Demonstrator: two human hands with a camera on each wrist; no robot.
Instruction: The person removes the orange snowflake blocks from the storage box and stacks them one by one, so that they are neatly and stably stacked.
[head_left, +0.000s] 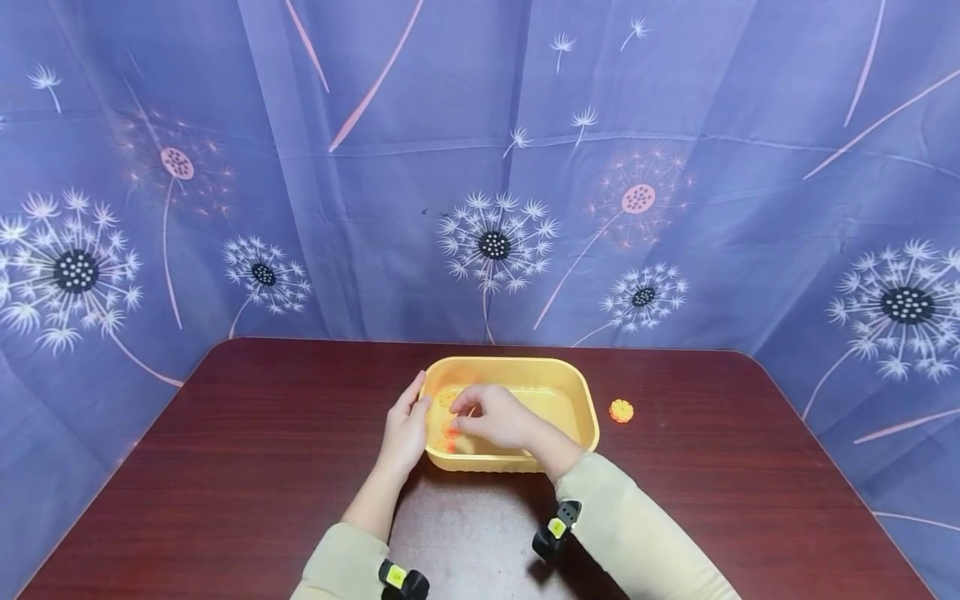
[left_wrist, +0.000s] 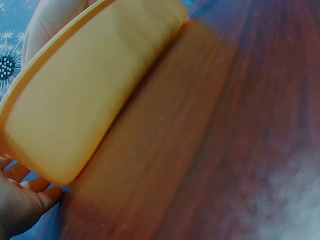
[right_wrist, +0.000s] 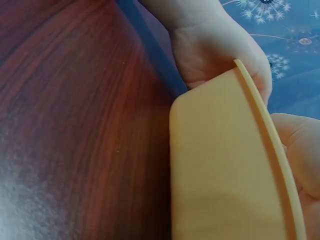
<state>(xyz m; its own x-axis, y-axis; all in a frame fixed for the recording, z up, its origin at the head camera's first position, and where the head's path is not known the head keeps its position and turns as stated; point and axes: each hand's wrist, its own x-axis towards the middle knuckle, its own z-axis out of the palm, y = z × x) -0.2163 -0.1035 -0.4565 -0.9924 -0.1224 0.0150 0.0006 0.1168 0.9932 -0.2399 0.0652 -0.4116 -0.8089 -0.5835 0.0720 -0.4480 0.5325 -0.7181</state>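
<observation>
**Hands at the yellow tub, one piece left outside**

At the middle of the dark wood-grain table (head_left: 225,467) stands a yellow tub (head_left: 577,392), rectangular with rounded corners and a thin out-turned rim; its smooth plastic wall looks slightly translucent in the wrist views. Against the tub's left end rests the left hand (head_left: 405,429), fingers straight and flat on the outer wall, holding nothing. Over the tub's near-left part the right hand (head_left: 495,415) dips inside, fingers curled together as if pinching something small, though what they hold cannot be told. Beneath that hand, on the tub's floor, lie a few small orange and yellow pieces (head_left: 452,433), partly hidden. Right of the tub, well apart from it on the bare table, lies one orange disc (head_left: 621,410), flat, round and scalloped like a flower. Judging from this, several pieces are already inside and that disc remains outside
</observation>
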